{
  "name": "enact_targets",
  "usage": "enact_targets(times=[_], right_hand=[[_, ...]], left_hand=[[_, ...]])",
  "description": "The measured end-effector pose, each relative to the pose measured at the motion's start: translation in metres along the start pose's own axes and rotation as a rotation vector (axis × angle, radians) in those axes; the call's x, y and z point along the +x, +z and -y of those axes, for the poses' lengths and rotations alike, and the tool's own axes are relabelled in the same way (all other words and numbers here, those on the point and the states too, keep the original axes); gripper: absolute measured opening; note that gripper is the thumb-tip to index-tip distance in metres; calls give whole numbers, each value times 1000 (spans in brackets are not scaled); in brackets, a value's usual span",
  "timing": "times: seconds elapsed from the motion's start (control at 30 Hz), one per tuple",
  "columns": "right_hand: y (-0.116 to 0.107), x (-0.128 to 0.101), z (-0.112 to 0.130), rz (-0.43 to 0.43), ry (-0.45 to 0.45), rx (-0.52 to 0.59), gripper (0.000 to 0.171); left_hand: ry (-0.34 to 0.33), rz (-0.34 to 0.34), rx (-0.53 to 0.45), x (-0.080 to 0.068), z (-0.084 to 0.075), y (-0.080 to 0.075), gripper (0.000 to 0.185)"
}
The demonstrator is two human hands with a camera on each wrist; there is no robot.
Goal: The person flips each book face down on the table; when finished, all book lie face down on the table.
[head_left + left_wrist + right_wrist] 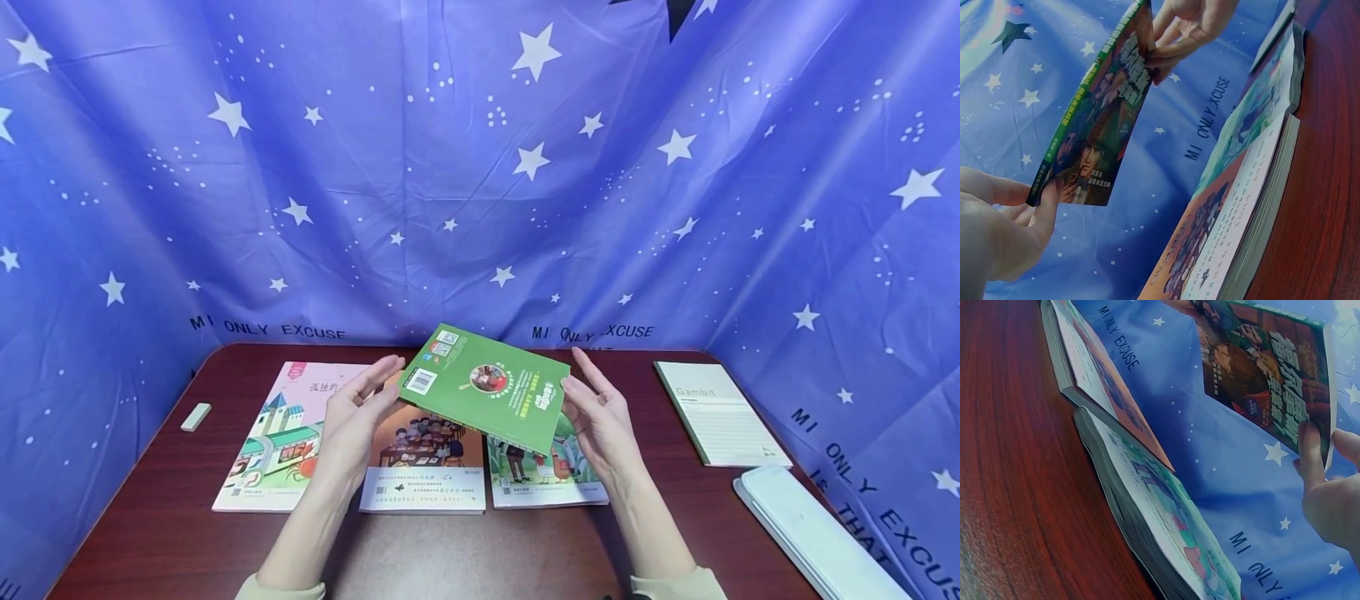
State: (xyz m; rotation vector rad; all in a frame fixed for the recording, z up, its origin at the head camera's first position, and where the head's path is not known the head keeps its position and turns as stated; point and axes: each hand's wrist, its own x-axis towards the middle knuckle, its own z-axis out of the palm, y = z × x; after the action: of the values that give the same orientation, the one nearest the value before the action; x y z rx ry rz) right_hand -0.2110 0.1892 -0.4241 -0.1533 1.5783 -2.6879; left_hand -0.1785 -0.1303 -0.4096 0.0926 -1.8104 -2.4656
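A thin book with a green back cover (457, 400) is held tilted above the table between both hands. Its dark illustrated front cover (1107, 125) faces down and shows in both wrist views. My left hand (360, 417) pinches the book's left corner, thumb on one side and fingers on the other. On the opposite end, my right hand (603, 417) pinches the edge, as the right wrist view also shows. Beneath lie a book with an orange cover (431, 442) and a green illustrated book (588, 467), both partly hidden. A pink book (277, 442) lies beside the left forearm.
A white eraser (197, 417) lies at the table's left. On the right are a pale notebook (720, 412) marked Gambit and a long white case (813, 533) near the table edge. A blue star-patterned curtain (465, 167) hangs behind the dark red table (172, 517).
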Motion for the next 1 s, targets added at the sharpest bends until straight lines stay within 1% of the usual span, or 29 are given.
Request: enact_targets(times=[0.1,0.13,0.2,0.3,0.37,0.43,0.53,0.63,0.77,0.87,1.0], right_hand=[[1,0,0,-23,24,-2,68],[2,0,0,-36,31,-9,67],[3,0,-1,-61,39,-30,62],[3,-1,-3,-90,39,-48,44],[3,-1,-3,-101,39,-51,30],[3,-2,-4,-116,46,-64,23],[4,-1,-3,-111,74,-120,36],[5,0,-3,-64,97,-175,50],[3,-1,0,42,127,-190,55],[-1,-3,2,141,145,-202,60],[-6,-3,6,265,164,-194,79]], left_hand=[[-32,2,-12,1,-1,0,58],[-47,2,-12,1,-1,0,62],[-85,26,-26,1,-1,-1,68],[-150,70,-77,2,-2,-2,75],[-183,105,-124,2,-3,-3,75],[-202,122,-156,2,-4,-3,75],[-212,149,-152,2,-4,-3,77],[-214,173,-96,0,-4,-4,83],[-204,190,-26,-1,-2,-2,87],[-205,184,-4,-1,0,1,87],[-203,177,-15,1,1,7,82]])
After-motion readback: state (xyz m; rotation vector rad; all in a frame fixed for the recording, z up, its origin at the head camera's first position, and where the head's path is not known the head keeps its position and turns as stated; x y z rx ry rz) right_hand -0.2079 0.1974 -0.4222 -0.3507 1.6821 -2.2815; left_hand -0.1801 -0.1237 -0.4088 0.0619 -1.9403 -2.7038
